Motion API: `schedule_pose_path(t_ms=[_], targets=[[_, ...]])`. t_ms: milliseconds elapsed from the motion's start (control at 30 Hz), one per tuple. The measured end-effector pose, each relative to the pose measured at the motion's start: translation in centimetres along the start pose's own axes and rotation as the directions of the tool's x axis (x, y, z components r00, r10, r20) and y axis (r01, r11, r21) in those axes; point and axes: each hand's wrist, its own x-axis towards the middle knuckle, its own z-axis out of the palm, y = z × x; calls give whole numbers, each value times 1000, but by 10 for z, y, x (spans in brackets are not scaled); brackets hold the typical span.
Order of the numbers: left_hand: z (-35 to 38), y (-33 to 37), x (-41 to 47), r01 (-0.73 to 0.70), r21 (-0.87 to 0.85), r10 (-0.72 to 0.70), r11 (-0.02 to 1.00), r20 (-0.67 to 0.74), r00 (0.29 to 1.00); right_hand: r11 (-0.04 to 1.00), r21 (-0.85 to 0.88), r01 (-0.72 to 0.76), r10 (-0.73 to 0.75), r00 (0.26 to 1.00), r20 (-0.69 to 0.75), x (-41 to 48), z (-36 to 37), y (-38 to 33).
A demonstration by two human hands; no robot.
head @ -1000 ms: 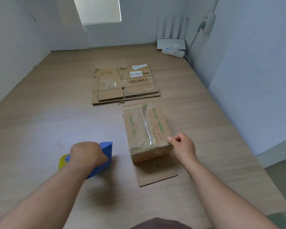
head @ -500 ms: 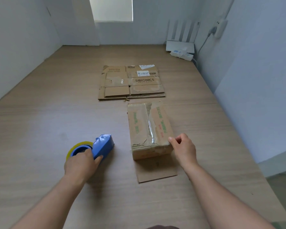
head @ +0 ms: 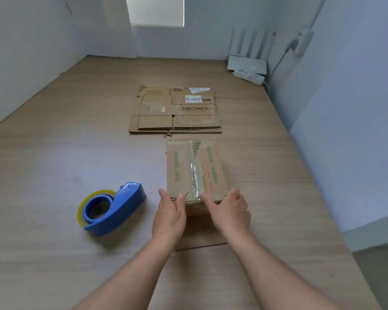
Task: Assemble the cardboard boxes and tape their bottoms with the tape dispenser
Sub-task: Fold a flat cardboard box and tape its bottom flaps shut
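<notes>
While both of my hands reach forward to the near end of the small brown cardboard box (head: 196,171), their fingers are stretched out straight and grip nothing. My left hand (head: 169,217) lies at the box's near left corner, with its fingertips on the top edge. My right hand (head: 230,211) lies at the near right corner, its forefinger touching the end of the clear tape strip (head: 195,175) that runs lengthwise over the seam of the closed flaps. The hands are near each other but apart, with the near face of the box between them.

The box stands on the pale wooden tabletop (head: 54,153), a loose brown flap (head: 202,241) lying flat on the wood on my side of it, under my wrists. To the left, well apart from my left hand, the blue plastic tape dispenser (head: 119,209) lies on its side, a yellowish roll of tape in it. Beyond the box lies a flattened stack of brown cardboard boxes (head: 176,110), printed SIBIONICS. A white router (head: 248,63) with upright aerials sits in the far right corner.
</notes>
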Motion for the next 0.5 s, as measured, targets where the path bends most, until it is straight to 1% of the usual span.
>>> schedule_pose_path(t_ms=[33,100,167,233,267,333,400,467,500], targets=[[3,4,-1,36,41,-35,999,-30,999,999,-38,-24,25,1000,19,-5,2,-6],[9,13,-2,102,142,-89,985,-98,991,997,-59,-46,48,998,35,-7,4,-12],[12,15,-3,126,217,-95,968,-151,984,999,-49,-20,20,1000,14,-2,2,-7],[11,8,-2,87,225,-44,970,-188,981,998,19,62,-62,998,-10,8,1,4],[8,5,-2,60,194,-20,979,-200,980,991,66,115,-114,993,-8,12,0,10],[2,-3,0,-6,108,30,994,-215,976,969,166,184,-190,981,21,21,-5,21],[-2,-9,2,-65,84,81,994,-213,974,950,218,225,-243,968,59,31,-12,29],[-5,-12,4,-105,131,128,986,-184,974,940,158,302,-321,940,114,41,-22,33],[-7,-13,4,-108,180,136,978,-151,979,934,81,347,-356,921,160,43,-28,32]])
